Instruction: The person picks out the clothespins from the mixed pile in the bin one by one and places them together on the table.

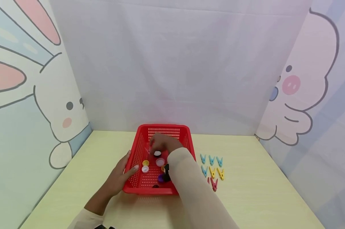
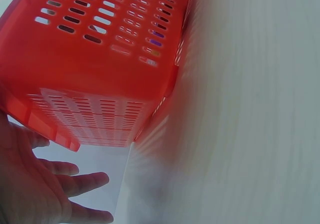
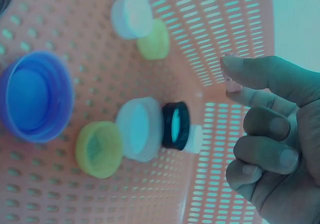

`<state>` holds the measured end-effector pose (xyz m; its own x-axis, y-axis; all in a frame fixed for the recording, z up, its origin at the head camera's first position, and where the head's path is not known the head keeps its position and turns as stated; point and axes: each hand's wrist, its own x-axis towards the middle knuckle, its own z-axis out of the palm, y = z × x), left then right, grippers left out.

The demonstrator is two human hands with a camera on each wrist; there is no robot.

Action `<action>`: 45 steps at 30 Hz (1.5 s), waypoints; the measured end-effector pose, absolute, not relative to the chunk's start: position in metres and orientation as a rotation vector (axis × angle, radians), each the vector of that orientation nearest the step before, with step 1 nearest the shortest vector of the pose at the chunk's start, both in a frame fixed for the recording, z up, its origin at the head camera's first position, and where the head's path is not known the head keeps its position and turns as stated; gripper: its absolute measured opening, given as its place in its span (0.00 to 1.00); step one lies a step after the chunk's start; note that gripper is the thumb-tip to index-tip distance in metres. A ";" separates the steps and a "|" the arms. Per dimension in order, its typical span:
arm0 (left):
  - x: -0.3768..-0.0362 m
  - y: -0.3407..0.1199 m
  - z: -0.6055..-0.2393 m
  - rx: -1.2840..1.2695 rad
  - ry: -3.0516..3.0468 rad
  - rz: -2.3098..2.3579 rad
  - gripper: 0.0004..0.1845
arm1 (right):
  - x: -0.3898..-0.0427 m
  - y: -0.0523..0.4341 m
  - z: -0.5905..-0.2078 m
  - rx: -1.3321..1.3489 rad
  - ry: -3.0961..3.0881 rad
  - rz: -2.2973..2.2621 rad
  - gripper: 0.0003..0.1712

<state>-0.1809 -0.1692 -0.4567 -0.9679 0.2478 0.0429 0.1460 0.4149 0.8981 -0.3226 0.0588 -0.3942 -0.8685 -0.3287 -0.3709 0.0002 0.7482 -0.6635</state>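
Observation:
A red plastic basket [image 1: 164, 126] with slotted walls stands on the table. My right hand [image 1: 164, 142] is inside it toward the back, pinching a small red clothespin [image 3: 232, 81] between thumb and index finger, the other fingers curled into the palm. My left hand [image 1: 118, 178] rests at the basket's left rim, thumb over the edge; in the left wrist view its other fingers [image 2: 82, 184] stretch out straight beside the outer wall. Bottle caps lie on the basket floor: a purple cap [image 3: 35, 96], a yellow cap [image 3: 99, 149], a clear one [image 3: 140, 129] and a black ring-like one [image 3: 176, 126].
Right of the basket, clothespins lie in rows on the table: several blue clothespins [image 1: 211, 160], two yellow clothespins [image 1: 220, 174] and red clothespins [image 1: 214, 184]. A white curtain [image 1: 175, 79] closes off the back, and printed cartoon panels [image 1: 61, 111] stand at both sides.

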 end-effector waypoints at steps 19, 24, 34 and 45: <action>-0.183 -0.169 -0.461 0.363 2.537 1.637 0.56 | -0.317 0.075 -0.354 -0.487 2.612 -0.893 0.35; -0.184 -0.169 -0.460 0.362 2.545 1.632 0.56 | -0.315 0.084 -0.343 -0.465 2.598 -0.926 0.34; -0.184 -0.168 -0.462 0.339 2.545 1.636 0.56 | -0.305 0.107 -0.327 -0.404 2.606 -0.952 0.36; -0.183 -0.168 -0.461 0.342 2.541 1.650 0.57 | -0.274 0.153 -0.326 -0.619 2.727 -0.879 0.32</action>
<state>-0.1834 -0.1677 -0.4606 -0.9706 0.2365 0.0447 0.1370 0.3903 0.9105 -0.2742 0.1531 -0.3259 -0.8899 -0.4509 -0.0689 -0.3258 0.7339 -0.5960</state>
